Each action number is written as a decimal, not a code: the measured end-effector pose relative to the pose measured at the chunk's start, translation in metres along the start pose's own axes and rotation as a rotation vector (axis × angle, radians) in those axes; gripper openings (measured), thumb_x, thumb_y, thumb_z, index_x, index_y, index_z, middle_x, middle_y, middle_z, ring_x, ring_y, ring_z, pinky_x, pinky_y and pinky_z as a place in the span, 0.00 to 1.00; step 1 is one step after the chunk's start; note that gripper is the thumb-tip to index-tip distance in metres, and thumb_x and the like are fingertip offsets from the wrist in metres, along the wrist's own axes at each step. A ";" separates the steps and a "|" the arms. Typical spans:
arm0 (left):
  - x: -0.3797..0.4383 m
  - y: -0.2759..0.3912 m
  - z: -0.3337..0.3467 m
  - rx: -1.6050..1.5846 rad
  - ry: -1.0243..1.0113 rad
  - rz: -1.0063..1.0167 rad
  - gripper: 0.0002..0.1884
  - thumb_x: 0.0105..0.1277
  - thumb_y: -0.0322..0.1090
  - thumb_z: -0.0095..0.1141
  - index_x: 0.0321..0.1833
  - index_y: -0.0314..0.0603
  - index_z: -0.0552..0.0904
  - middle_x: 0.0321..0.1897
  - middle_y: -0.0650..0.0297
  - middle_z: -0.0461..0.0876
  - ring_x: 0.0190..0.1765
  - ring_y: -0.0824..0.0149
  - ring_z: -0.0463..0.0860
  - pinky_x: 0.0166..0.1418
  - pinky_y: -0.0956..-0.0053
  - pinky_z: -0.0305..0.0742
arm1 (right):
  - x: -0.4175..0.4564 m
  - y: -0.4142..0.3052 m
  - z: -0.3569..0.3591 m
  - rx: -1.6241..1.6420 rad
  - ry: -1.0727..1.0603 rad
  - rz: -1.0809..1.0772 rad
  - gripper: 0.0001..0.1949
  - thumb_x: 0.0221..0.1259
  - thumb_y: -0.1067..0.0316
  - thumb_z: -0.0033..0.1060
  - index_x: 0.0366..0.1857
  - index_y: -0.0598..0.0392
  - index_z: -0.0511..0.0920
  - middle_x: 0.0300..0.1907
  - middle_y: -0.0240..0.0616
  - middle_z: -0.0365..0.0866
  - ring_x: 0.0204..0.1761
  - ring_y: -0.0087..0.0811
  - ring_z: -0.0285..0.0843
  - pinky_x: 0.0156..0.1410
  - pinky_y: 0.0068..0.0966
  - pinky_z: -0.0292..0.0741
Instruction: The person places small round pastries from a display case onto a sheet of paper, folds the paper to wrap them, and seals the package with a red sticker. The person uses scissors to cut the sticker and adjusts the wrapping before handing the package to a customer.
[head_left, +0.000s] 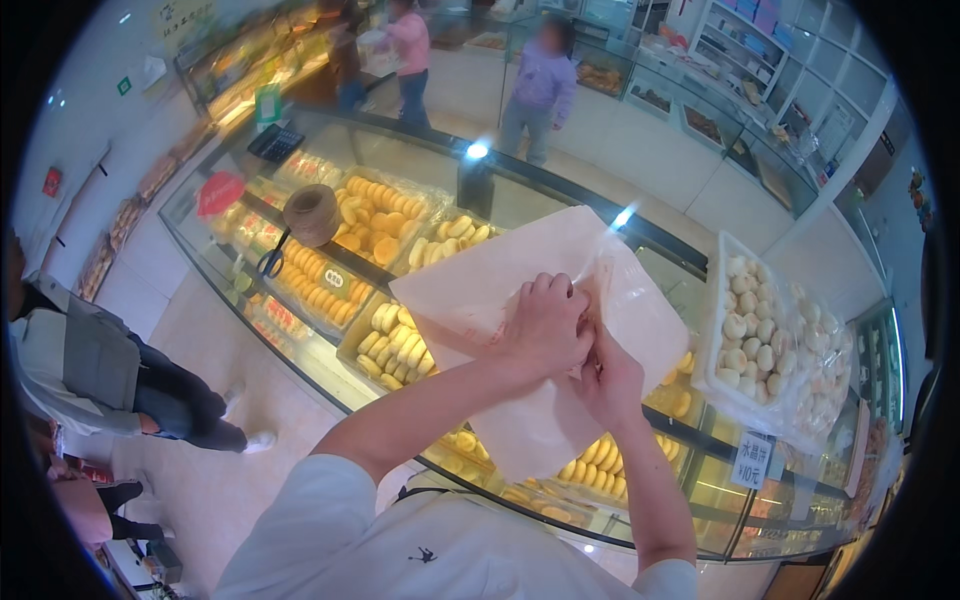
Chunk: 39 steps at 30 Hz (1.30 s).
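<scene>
Large sheets of pale pinkish wrapping paper (480, 270) lie on top of a glass display counter (427, 139). My left hand (551, 322) has its fingers curled over the paper near its middle. Against it, my right hand (613, 379) pinches the paper between thumb and fingers. A raised fold stands just beyond both hands. Whatever may be inside the gathered paper is hidden. Under the glass, rows of round yellow pastries (397, 345) show around the sheets.
Left of the paper are a twine ball (310, 214), blue-handled scissors (271, 262), a calculator (275, 142) and a red item (220, 193). A white crate of pale buns (750, 330) stands right, behind a price sign (752, 457). People stand left (82, 367) and beyond the counter (538, 82).
</scene>
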<state>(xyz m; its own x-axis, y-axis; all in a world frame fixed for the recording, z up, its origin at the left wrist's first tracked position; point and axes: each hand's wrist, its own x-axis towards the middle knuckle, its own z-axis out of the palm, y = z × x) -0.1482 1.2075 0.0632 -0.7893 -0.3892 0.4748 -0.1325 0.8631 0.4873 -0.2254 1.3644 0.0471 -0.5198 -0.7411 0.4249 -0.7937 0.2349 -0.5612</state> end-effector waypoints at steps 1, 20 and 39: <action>0.001 0.001 -0.003 -0.027 -0.031 -0.031 0.17 0.64 0.47 0.66 0.44 0.39 0.86 0.47 0.53 0.80 0.56 0.49 0.76 0.64 0.53 0.71 | -0.001 0.002 -0.001 -0.066 -0.029 -0.052 0.20 0.63 0.76 0.64 0.61 0.57 0.81 0.37 0.42 0.87 0.36 0.42 0.86 0.39 0.35 0.80; -0.003 -0.012 0.006 -0.733 0.174 -0.396 0.14 0.69 0.31 0.62 0.53 0.35 0.77 0.48 0.51 0.78 0.55 0.50 0.78 0.62 0.58 0.76 | 0.026 -0.033 0.018 -0.245 -0.095 -0.227 0.44 0.57 0.54 0.71 0.76 0.70 0.68 0.78 0.61 0.70 0.83 0.61 0.62 0.87 0.53 0.60; -0.056 -0.059 -0.054 0.074 -0.027 -0.824 0.20 0.72 0.51 0.67 0.50 0.39 0.88 0.35 0.54 0.91 0.43 0.53 0.92 0.49 0.60 0.84 | 0.022 -0.039 0.047 -0.357 0.090 -0.242 0.32 0.66 0.51 0.74 0.71 0.56 0.80 0.72 0.47 0.82 0.76 0.48 0.77 0.82 0.48 0.70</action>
<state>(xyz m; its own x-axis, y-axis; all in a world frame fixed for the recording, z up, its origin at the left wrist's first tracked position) -0.0632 1.1610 0.0476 -0.4364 -0.8992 -0.0316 -0.7131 0.3243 0.6216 -0.1908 1.3096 0.0452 -0.3188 -0.7472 0.5832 -0.9470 0.2761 -0.1640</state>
